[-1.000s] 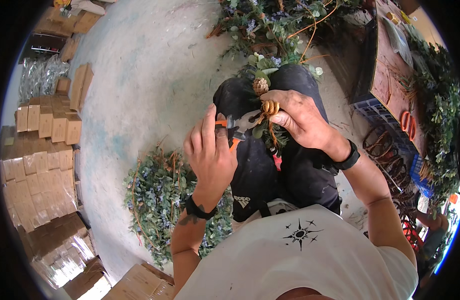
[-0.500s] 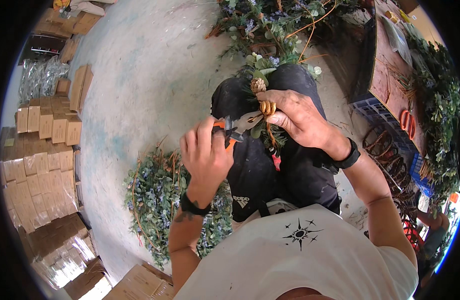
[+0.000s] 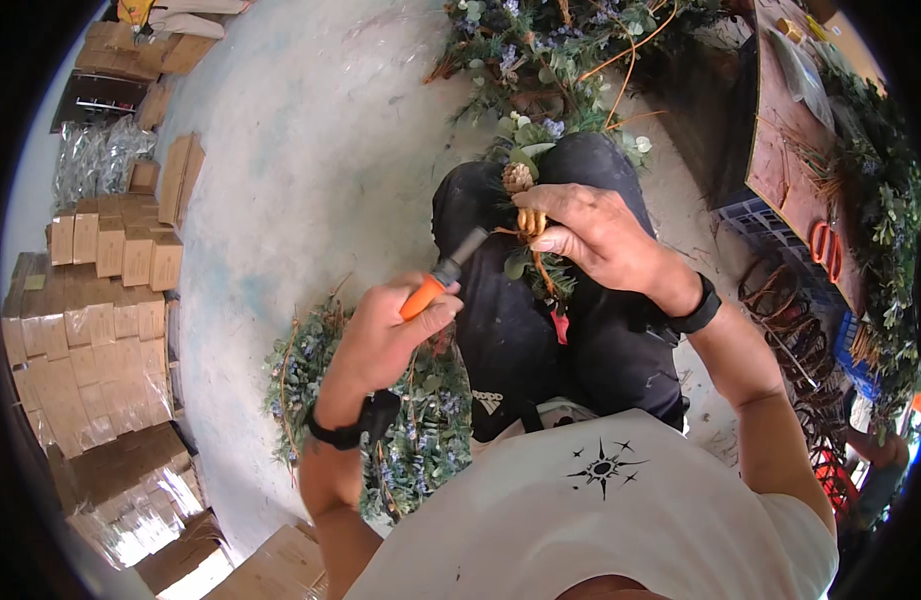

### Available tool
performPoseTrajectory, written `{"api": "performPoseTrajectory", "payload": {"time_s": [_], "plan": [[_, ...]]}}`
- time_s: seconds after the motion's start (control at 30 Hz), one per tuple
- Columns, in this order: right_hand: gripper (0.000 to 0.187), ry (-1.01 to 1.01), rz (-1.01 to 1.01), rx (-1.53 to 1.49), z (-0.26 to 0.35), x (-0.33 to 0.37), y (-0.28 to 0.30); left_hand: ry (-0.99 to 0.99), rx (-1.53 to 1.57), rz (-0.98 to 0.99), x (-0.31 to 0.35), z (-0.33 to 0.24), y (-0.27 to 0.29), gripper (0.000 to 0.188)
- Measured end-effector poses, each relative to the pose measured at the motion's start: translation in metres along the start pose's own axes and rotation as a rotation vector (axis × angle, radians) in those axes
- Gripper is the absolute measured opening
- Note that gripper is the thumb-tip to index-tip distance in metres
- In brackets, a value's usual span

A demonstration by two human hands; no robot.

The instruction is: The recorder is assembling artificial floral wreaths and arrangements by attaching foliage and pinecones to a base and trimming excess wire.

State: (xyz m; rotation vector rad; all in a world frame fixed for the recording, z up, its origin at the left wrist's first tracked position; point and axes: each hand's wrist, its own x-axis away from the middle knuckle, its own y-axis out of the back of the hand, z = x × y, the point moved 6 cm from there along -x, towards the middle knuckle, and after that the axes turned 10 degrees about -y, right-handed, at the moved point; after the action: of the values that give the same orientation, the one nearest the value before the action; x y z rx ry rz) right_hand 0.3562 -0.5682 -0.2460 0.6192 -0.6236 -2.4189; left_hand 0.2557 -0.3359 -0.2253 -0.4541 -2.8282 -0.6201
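Observation:
My left hand is closed round a pair of pliers with an orange handle, its grey metal jaws pointing up and right, a little apart from the spray. Between thumb and fingers, my right hand pinches a golden-brown ridged piece, whose exact kind I cannot make out. A pale pine cone sits just above it, and green leaves and needles hang below. All of this is held over my knees in dark trousers. A small red bit shows under the greenery.
Leafy garlands with bluish flowers lie on the floor ahead, and another heap is by my left side. Stacked cartons line the left. To the right stand a board-topped crate with red-handled scissors and brown twig rings.
My left hand has drawn back down and left with the pliers, turning over so the handle now lies across the palm. My right hand has stayed almost still with the spray.

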Motion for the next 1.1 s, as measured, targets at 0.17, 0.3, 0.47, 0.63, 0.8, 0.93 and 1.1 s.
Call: {"api": "performPoseTrajectory", "payload": {"time_s": [0.17,0.3,0.47,0.63,0.8,0.93,1.1], "plan": [[0.051,-0.019,0.005,0.004,-0.004,0.005,0.001,-0.029,0.094,-0.175,0.019,-0.004,-0.035,0.028],[0.050,-0.013,-0.005,-0.005,-0.005,0.002,-0.008,-0.075,0.133,-0.181,0.011,-0.004,-0.065,0.035],[0.049,-0.034,-0.021,0.030,-0.003,0.002,-0.009,0.020,0.229,-0.180,0.012,-0.003,-0.075,0.035],[0.049,-0.025,-0.036,0.018,-0.003,0.002,-0.009,-0.038,0.263,-0.234,0.013,-0.003,-0.084,0.037],[0.050,-0.060,-0.030,-0.015,-0.001,0.001,-0.007,0.033,0.270,-0.274,0.009,-0.004,-0.086,0.036],[0.049,-0.012,-0.060,-0.007,-0.001,0.002,-0.007,0.036,0.292,-0.330,0.011,-0.007,-0.090,0.034],[0.049,0.005,-0.078,0.019,0.001,0.002,-0.007,0.029,0.169,-0.365,0.002,-0.021,-0.085,0.035]]}}
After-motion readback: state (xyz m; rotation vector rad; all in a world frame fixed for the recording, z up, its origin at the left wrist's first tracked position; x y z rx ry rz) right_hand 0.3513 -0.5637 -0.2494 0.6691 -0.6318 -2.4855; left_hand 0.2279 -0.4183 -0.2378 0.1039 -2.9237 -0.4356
